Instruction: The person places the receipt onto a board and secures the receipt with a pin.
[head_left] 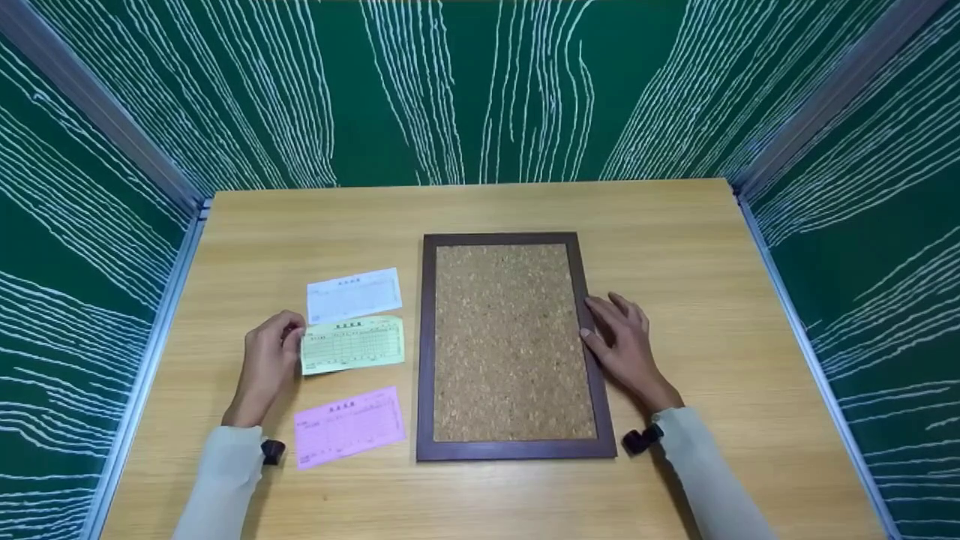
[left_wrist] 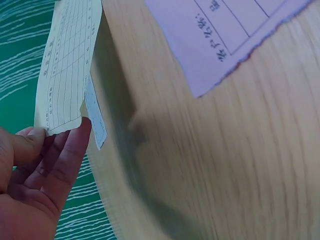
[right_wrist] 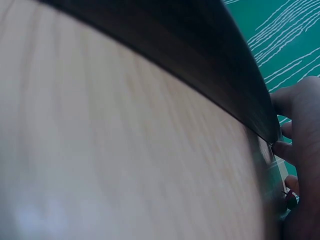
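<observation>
Green walls ring the tabletop [head_left: 675,240], where the left hand [head_left: 268,365] pinches the yellow slip [head_left: 352,344] left of centre, while the right hand [head_left: 622,343] rests open-fingered against the corkboard's [head_left: 510,341] right frame.

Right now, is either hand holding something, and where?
Left hand pinches the yellow slip by its left edge; right hand rests on the corkboard's right frame.

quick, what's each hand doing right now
Left hand: pinches the edge of the yellow slip.
Right hand: open, fingers resting on the cork board's frame.
</observation>
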